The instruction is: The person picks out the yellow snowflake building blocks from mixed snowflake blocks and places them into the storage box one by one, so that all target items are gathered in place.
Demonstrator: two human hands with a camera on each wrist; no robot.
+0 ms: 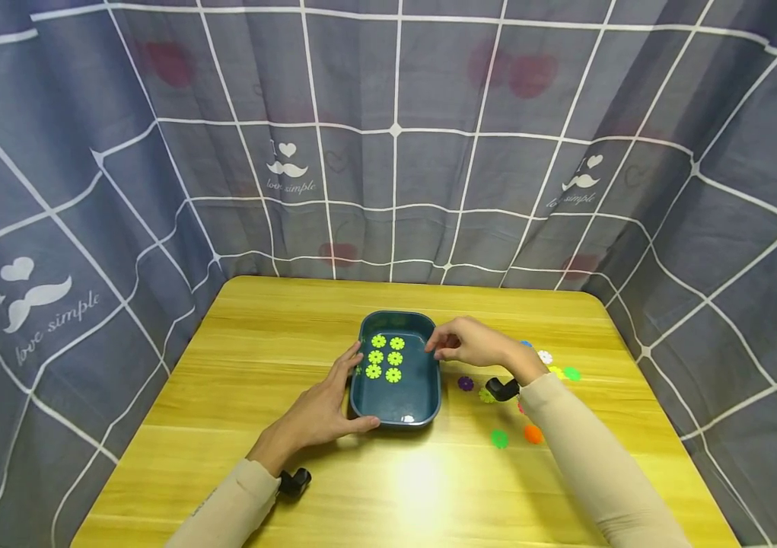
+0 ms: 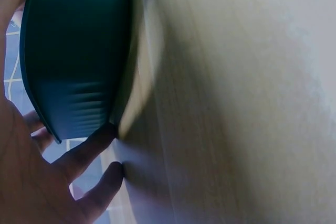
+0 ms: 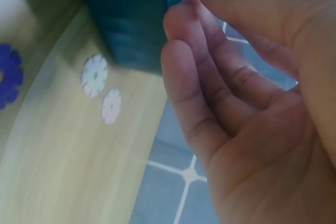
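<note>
A dark teal rectangular tray (image 1: 402,411) stands on the wooden table, with several yellow-green notched discs (image 1: 393,375) in two columns inside it. My left hand (image 1: 320,407) spreads along the tray's left side, its thumb on the near rim and fingertips at the left rim. The left wrist view shows that hand (image 2: 47,177) around the tray (image 2: 79,61), the lower fingers reaching down beside the tabletop. At the tray's right rim is my right hand (image 1: 473,342), its fingers bent. In the right wrist view its fingertips (image 3: 181,51) lie close to the thumb, with nothing visible between them.
Several loose notched discs lie right of the tray, among them a purple disc (image 1: 465,383), a green disc (image 1: 500,438) and an orange disc (image 1: 533,434). Some are partly behind the right forearm. A grey checked curtain (image 1: 361,167) surrounds the table (image 1: 278,327).
</note>
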